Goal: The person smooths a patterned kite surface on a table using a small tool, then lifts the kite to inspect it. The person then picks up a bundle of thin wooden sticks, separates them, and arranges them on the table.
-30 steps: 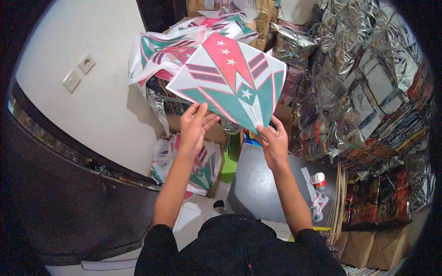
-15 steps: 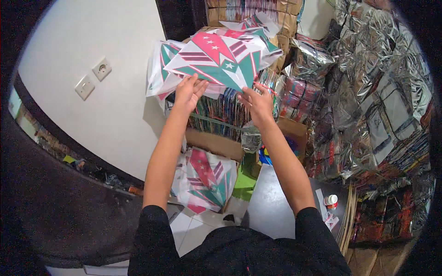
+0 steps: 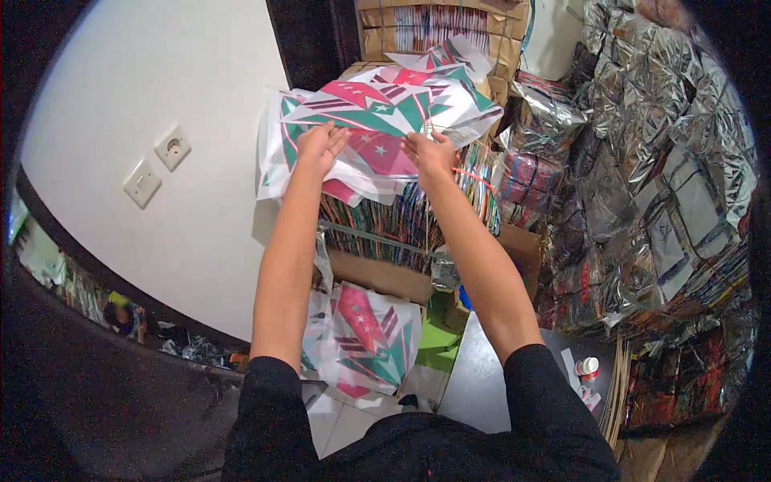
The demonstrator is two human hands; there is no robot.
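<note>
Both hands hold the near edge of a thin kite [image 3: 365,100] printed in red, green and white with stars. Its sheet tilts away from me over a heap of similar printed kites [image 3: 277,157]. My left hand [image 3: 321,146] has the edge between thumb and fingers, left of the middle. At the right corner, my right hand [image 3: 428,153] pinches the sheet, its fingertips partly hidden. The heap lies on top of a tied bundle of colourful folded sheets [image 3: 377,233].
Another kite pile [image 3: 361,329] stands low in front of me. A grey tabletop [image 3: 475,377] is at lower right, with a small white-and-red bottle [image 3: 588,369] and thin sticks [image 3: 618,386] alongside. Plastic-wrapped bundles [image 3: 634,161] fill the right; a white wall [image 3: 201,72] bounds the left.
The kite has tipped flatter and come down onto the heap, and a red part of a kite beneath now shows between my hands. My right hand has shifted slightly left.
</note>
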